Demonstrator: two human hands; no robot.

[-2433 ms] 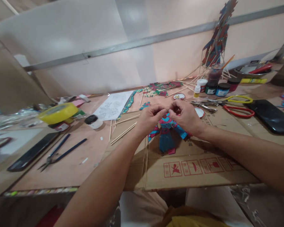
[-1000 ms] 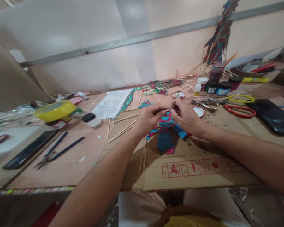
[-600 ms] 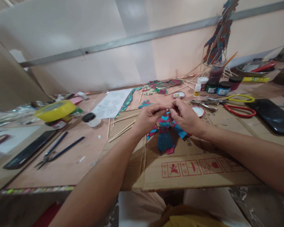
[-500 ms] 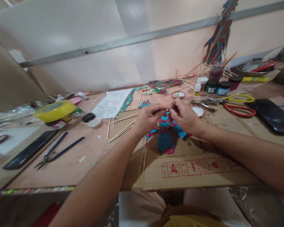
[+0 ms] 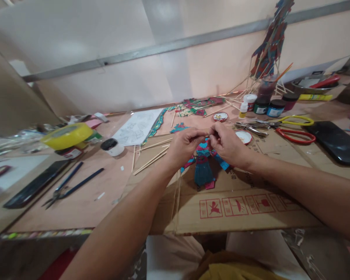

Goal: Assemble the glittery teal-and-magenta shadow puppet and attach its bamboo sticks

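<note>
My left hand (image 5: pixel 186 146) and my right hand (image 5: pixel 226 144) meet over the cardboard sheet (image 5: pixel 189 212). Their fingertips are pinched together and almost touch. Whatever is between them is too small to make out. Just beneath lies a painted cut-out figure (image 5: pixel 203 171) in blue, teal and pink, its upper part partly covered by my hands. To the right of my right hand is a round white lid (image 5: pixel 244 137) holding small bits. Behind it stands a second such lid (image 5: pixel 220 116). Thin bamboo sticks (image 5: pixel 150 161) lie left of my left hand.
At right are pliers (image 5: pixel 252 128), scissors with red and yellow handles (image 5: pixel 294 128), a black phone (image 5: pixel 335 142) and paint jars (image 5: pixel 275 108). Pliers with blue handles (image 5: pixel 72 184), a yellow tape roll (image 5: pixel 67 136), a small black-topped jar (image 5: pixel 112 147) and a printed sheet (image 5: pixel 138 126) lie leftward.
My fingertips have shifted slightly against each other, still pinched over the same spot. Everything on the table stays where it was.
</note>
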